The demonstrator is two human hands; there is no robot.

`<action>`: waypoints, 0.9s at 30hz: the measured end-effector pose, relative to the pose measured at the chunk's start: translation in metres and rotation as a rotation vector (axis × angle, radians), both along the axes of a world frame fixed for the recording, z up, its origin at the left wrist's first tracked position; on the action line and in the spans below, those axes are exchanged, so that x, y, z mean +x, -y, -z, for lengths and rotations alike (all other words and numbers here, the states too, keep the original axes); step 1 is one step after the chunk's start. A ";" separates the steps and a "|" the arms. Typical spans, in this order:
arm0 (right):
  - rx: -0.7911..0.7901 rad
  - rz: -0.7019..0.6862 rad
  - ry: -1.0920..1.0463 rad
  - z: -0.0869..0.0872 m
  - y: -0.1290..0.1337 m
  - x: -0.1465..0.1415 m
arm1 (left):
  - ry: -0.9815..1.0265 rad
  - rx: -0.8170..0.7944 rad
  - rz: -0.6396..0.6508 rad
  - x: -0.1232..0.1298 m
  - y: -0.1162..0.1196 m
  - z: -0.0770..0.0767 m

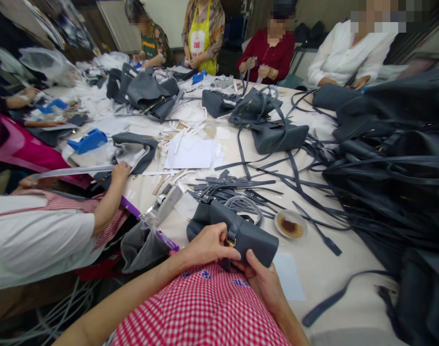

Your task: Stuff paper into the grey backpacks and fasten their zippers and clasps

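Observation:
A dark blue-grey handbag (257, 240) lies tilted at the table's near edge, against my checked apron. My left hand (210, 245) pinches the strap by a small gold buckle (231, 242) on the bag's side. My right hand (261, 276) grips the bag's lower edge, thumb on top and fingers hidden beneath. Just behind the bag are a clear plastic-wrapped handle (250, 204) and a heap of dark straps with metal eyelets (226, 187). To the right of the bag sits a small dish of brown liquid (290, 224).
Dark bags are piled high (396, 178) along the right, with loose straps trailing out. A metal tape dispenser (164, 204) stands left of my bag. A co-worker's arm (109, 199) reaches in from the left. Other people work across the table among bags and white paper (190, 151).

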State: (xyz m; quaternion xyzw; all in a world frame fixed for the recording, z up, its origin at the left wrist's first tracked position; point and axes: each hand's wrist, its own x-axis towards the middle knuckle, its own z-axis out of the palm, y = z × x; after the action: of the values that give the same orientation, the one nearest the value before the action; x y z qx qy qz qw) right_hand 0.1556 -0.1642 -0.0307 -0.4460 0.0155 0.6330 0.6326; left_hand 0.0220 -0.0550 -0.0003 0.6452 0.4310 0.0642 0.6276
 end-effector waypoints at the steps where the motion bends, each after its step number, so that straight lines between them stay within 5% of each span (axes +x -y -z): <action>1: 0.000 -0.007 -0.002 0.001 0.000 0.001 | 0.042 -0.089 0.002 -0.001 0.000 0.003; 4: 0.013 -0.019 0.003 0.003 0.001 0.002 | 0.124 -0.232 0.011 -0.003 0.000 0.009; 17: -0.015 0.005 -0.045 -0.005 -0.001 0.003 | 0.219 -0.321 0.126 -0.005 -0.007 0.007; 19: -0.027 0.003 -0.038 -0.004 -0.001 0.002 | 0.139 -0.239 0.135 -0.002 -0.006 0.001; 24: -0.034 0.036 0.009 0.001 0.000 0.000 | -0.116 0.249 -0.027 0.009 0.001 -0.007; 27: -0.065 0.016 -0.018 0.001 0.000 0.000 | -0.044 0.065 0.027 0.010 0.000 -0.004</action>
State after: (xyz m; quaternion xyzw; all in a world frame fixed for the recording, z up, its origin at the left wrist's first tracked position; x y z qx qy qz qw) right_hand 0.1559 -0.1643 -0.0313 -0.4606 0.0452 0.6310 0.6226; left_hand 0.0315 -0.0550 0.0040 0.6722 0.4335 0.0556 0.5976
